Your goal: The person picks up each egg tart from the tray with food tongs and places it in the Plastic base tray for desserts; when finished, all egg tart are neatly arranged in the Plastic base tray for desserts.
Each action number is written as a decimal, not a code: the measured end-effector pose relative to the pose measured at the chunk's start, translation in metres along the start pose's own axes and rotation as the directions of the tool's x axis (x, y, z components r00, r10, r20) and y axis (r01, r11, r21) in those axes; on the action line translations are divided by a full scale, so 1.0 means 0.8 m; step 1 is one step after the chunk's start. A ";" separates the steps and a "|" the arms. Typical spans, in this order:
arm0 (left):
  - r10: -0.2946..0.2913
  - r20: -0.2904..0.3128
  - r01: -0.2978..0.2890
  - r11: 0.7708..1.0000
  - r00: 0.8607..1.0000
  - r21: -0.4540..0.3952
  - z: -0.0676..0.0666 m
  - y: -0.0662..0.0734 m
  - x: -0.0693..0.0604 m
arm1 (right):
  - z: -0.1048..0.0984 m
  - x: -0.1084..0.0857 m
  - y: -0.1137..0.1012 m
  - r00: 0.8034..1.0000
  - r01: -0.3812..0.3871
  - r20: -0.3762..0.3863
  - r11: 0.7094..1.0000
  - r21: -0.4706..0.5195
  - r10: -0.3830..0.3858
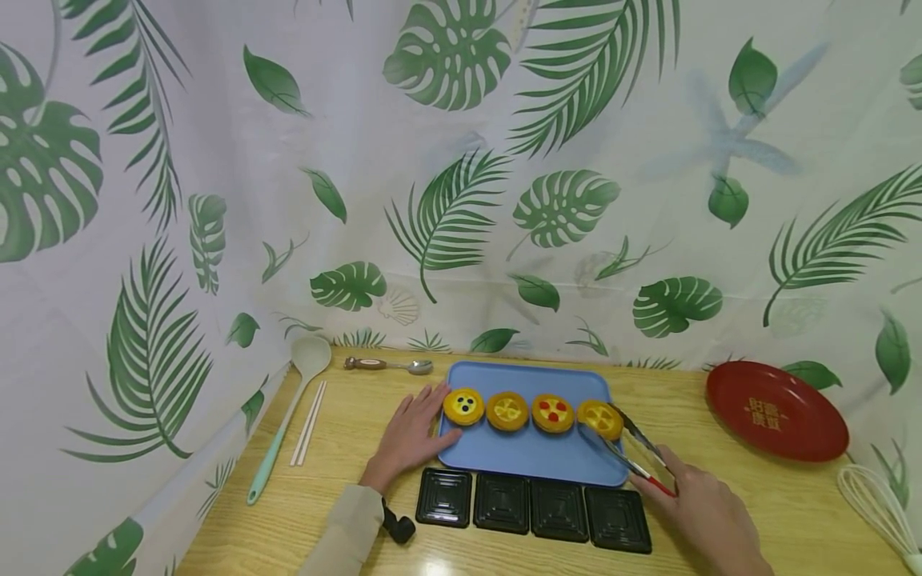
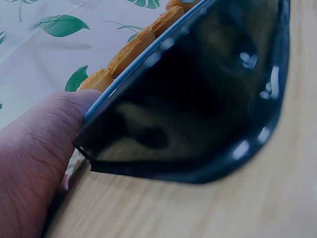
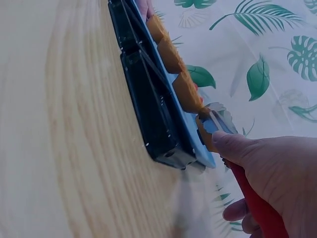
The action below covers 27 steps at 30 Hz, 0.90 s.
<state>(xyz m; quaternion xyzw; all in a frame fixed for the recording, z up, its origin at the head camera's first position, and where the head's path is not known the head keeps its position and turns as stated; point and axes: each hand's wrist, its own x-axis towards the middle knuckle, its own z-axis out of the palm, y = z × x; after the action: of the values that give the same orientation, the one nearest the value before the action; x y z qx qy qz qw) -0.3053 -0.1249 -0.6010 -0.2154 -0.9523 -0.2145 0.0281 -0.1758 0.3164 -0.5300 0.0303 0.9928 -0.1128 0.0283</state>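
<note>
On a blue tray (image 1: 504, 453) stand egg tarts in a row. The leftmost tart (image 1: 464, 406) has dark blue dots, and the third tart (image 1: 553, 413) carries red pieces. My left hand (image 1: 412, 432) rests at the tray's left edge, fingers straight and thumb over the rim. In the left wrist view the thumb touches the edge beside a tart (image 2: 97, 79). My right hand (image 1: 709, 508) grips red-handled tongs (image 1: 654, 482). The tongs' metal ends lie on either side of the rightmost tart (image 1: 601, 419), which sits at the tray's right end.
Several black square dishes (image 1: 559, 510) line the table in front of the tray. A ladle (image 1: 288, 412), chopsticks (image 1: 308, 424) and a spoon (image 1: 389, 365) lie left and behind. To the right are a red plate (image 1: 799, 400) and a whisk (image 1: 875, 508). A leaf-patterned cloth hangs behind.
</note>
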 end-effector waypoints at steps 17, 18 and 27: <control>-0.003 -0.009 0.003 1.000 1.000 -0.010 0.001 0.000 0.000 | -0.018 -0.024 -0.041 1.000 0.021 -0.002 1.000 0.006 -0.021; -0.002 -0.008 0.002 1.000 1.000 -0.009 0.001 0.000 0.000 | -0.018 -0.025 -0.044 1.000 0.022 -0.005 1.000 0.006 -0.022; -0.004 -0.005 0.004 1.000 1.000 0.001 0.001 -0.001 0.000 | -0.019 -0.033 -0.068 0.999 0.054 -0.009 0.998 0.021 -0.054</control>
<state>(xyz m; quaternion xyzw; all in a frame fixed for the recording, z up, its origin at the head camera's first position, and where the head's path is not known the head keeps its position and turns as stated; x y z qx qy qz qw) -0.3056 -0.1251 -0.6019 -0.2130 -0.9527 -0.2147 0.0300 -0.1540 0.2656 -0.5013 0.0044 0.9921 -0.1237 0.0209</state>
